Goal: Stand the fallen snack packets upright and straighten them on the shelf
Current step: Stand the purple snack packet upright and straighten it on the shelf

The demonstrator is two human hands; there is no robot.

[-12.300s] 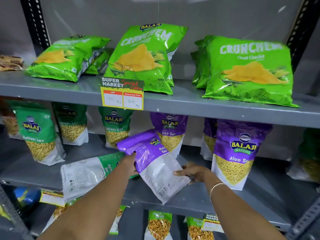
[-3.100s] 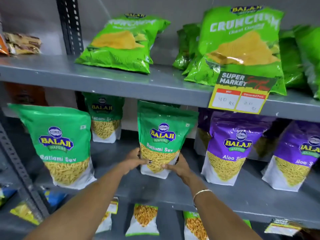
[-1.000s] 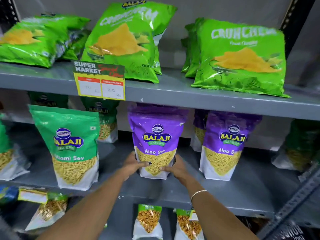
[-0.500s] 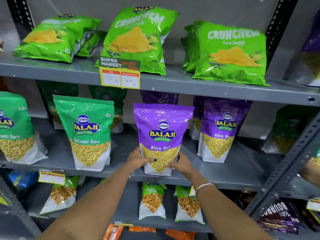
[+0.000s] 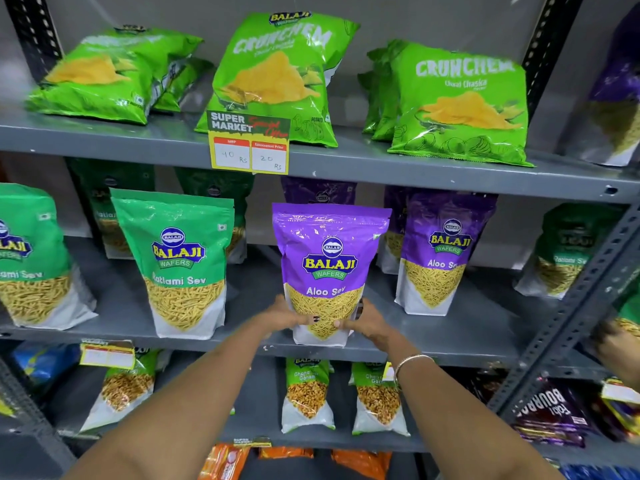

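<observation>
— Purple Aloo Sev pouch stands upright near the front edge of the middle shelf, between the green Ratlami Sev pouch on its left and a second purple pouch on its right, touching neither.

— So what could go wrong?

— It sits close to the lip. My guess is that an uneven let-go, or a nudge forward from either palm, would tip it off the shelf or lay it flat on its face. The bottom gusset looks soft, so if the contents have settled to one side it may lean once support goes.

— And its neighbours?

— A sideways swipe on withdrawal could clip the green pouch, which also stands near the edge.

— How are the hands placed?

— Both forearms reach up and in from below. Left hand cups the pouch's lower left corner, thumb across the front. Right hand, with a bracelet at the wrist, cups the lower right corner, fingers wrapped toward the back. Both grasp the pouch lightly at its base, more steadying than lifting, I'd say.

— What remains?

— Up top, one Crunchem bag left of the price tag lies flat.
</observation>
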